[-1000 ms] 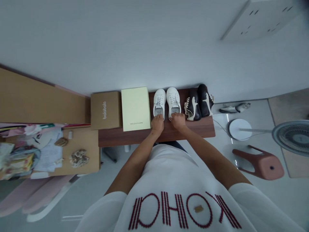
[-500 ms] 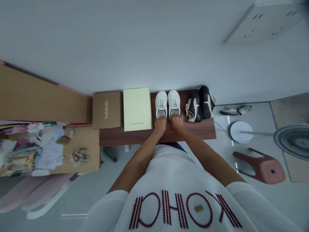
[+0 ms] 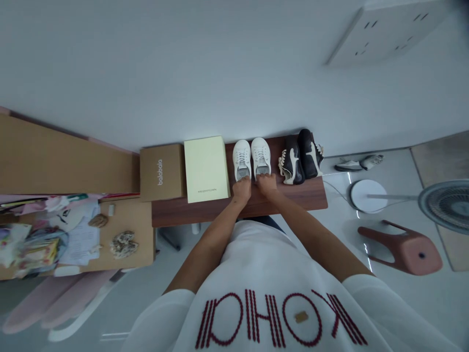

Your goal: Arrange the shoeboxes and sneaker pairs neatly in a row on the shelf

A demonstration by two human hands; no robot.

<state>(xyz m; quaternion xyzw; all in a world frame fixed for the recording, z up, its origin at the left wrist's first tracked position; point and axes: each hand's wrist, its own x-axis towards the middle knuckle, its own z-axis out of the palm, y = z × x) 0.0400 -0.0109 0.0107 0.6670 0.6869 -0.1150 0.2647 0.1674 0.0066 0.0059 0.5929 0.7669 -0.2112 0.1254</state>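
Two white sneakers stand side by side on a dark wooden bench [image 3: 205, 208], toes toward the wall. My left hand [image 3: 242, 189] is closed on the heel of the left white sneaker [image 3: 242, 157]. At the heel of the right white sneaker [image 3: 261, 153], my right hand [image 3: 266, 184] is closed in the same way. My fingers cover both heels; the grey insoles show just ahead of them. To the right lies a pair of black sneakers [image 3: 308, 154] with cream trim, and to the left is a pale yellow shoebox [image 3: 205, 168].
A brown box [image 3: 163, 171] sits at the bench's left end, beside a cluttered desk [image 3: 142, 239]. On the right are a pink stool [image 3: 419, 252], a standing fan [image 3: 447, 205] and another pair of shoes [image 3: 359, 163] on the floor. The wall [image 3: 220, 73] borders the bench's far side.
The whole view has turned slightly, shifting the boxes and wall fixtures in the picture. Both hands stay at the white sneakers' heels, and the sneakers keep their place on the bench.
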